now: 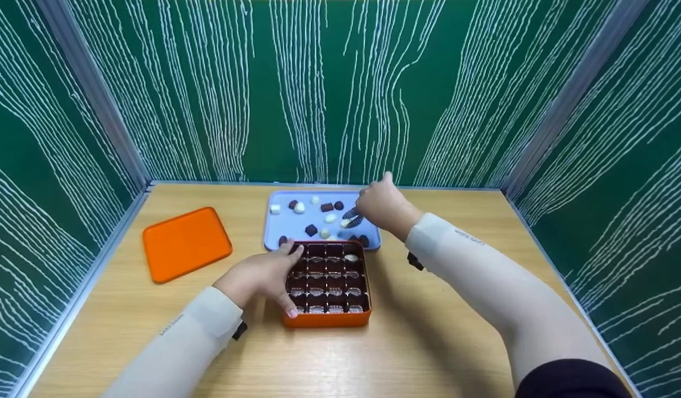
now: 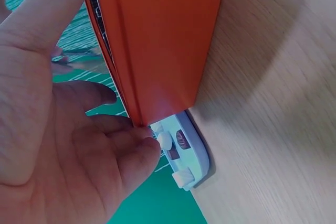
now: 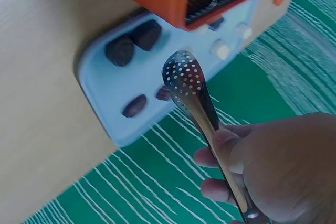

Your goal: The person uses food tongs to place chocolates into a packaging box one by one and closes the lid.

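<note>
My right hand [image 1: 387, 205] holds metal tongs [image 3: 191, 90] with perforated spoon-like ends over the light blue tray [image 1: 285, 225]. Between their tips in the head view shows a white chocolate [image 1: 346, 223]. My left hand [image 1: 266, 278] grips the left side of the orange box [image 1: 332, 320], thumb at the near corner and fingertips by the far one. Inside the box, a dark insert [image 1: 325, 283] is divided into small compartments. One white chocolate [image 1: 351, 258] sits in its back right part. Dark and white chocolates, such as a dark one [image 1: 311, 229], lie scattered on the tray.
To the left on the wooden table [image 1: 429, 342] lies an orange lid [image 1: 187, 245]. The box stands at the tray's near edge and overlaps it in the head view. Green walls [image 1: 351, 94] with white lines enclose the back and both sides.
</note>
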Demonstrator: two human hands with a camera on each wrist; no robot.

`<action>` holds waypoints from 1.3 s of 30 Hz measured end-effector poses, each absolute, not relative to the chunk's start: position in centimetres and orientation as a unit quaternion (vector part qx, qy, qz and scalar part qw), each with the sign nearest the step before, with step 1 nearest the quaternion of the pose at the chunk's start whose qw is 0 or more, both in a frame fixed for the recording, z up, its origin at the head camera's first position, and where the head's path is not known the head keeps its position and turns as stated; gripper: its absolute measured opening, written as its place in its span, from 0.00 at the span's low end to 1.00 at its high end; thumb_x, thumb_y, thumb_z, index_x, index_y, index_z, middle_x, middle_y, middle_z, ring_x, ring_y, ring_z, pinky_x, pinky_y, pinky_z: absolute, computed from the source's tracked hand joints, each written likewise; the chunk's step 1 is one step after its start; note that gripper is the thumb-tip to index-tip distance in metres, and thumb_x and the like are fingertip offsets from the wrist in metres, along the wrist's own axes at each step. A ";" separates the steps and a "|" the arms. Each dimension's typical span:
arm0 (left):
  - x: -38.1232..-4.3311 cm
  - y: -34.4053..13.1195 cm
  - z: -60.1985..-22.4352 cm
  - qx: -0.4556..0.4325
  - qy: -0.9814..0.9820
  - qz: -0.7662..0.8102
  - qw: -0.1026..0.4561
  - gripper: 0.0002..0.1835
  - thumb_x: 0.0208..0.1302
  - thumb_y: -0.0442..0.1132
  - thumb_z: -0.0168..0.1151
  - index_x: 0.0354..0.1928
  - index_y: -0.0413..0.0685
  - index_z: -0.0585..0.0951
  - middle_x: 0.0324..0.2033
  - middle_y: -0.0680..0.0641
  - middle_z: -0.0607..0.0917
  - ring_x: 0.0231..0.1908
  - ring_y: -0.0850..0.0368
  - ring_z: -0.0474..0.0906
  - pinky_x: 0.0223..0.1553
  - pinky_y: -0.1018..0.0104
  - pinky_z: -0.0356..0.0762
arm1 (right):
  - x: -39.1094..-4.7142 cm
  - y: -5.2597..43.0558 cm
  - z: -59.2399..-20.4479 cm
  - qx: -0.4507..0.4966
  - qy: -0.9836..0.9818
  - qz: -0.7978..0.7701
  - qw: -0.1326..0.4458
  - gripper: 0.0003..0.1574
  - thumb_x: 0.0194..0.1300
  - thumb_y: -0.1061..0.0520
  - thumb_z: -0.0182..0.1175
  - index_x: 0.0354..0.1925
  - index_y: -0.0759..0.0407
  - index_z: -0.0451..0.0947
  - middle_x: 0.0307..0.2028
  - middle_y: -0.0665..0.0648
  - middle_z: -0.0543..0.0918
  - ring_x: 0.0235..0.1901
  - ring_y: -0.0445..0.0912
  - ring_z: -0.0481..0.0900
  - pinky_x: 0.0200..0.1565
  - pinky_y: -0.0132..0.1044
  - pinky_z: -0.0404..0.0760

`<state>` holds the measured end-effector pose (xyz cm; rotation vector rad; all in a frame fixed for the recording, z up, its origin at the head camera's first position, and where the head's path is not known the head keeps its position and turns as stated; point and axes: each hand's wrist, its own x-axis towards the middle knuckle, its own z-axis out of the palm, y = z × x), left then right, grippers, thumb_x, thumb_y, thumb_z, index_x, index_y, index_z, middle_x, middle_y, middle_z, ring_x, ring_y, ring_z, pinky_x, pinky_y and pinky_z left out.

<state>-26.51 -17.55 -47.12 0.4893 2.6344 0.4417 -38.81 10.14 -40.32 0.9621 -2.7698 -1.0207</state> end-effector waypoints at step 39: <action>-26.6 -17.3 -47.2 0.180 0.951 0.146 0.203 0.84 0.40 0.61 0.95 0.94 0.51 0.49 0.93 0.36 0.41 0.89 0.31 0.55 0.88 0.35 0.64 | -31.2 4.3 -39.8 0.354 -0.840 -0.410 0.010 0.19 0.88 0.49 0.60 0.39 0.50 0.92 0.22 0.51 0.86 0.27 0.46 0.85 0.65 0.60 0.92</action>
